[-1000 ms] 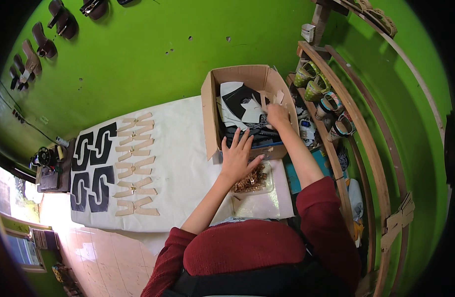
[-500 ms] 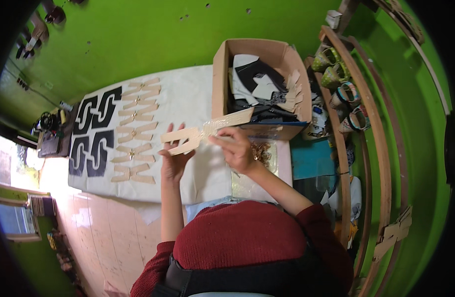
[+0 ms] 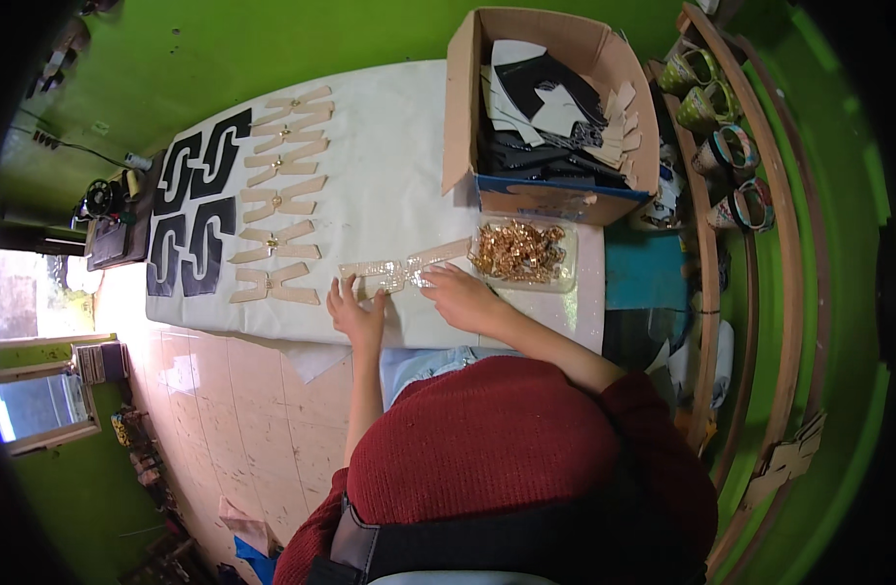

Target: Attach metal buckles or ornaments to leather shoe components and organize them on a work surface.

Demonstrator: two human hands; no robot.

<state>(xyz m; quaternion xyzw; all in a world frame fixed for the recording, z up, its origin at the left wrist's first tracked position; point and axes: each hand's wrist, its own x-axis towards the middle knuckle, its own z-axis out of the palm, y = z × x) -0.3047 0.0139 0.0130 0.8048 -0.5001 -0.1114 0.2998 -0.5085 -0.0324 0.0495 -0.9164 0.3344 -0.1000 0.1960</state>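
A pale beige cut-out strap piece (image 3: 401, 268) lies flat on the white sheet (image 3: 389, 166) right in front of me. My left hand (image 3: 355, 310) presses on its left end with fingers spread. My right hand (image 3: 465, 295) rests on its middle, fingertips at the narrow neck. A clear tray of small gold metal fittings (image 3: 521, 253) sits just right of my right hand. Behind it stands an open cardboard box (image 3: 545, 107) of black, white and beige cut pieces.
Several matching beige pieces (image 3: 277, 195) lie in a column on the sheet, with black S-shaped cut-outs (image 3: 190, 219) left of them. A sewing machine (image 3: 112, 219) stands at the far left. Curved wooden shelves (image 3: 750, 195) with cups run along the right.
The beige piece, held in the air half a second ago after coming out of the box, now lies flat on the sheet under both hands.
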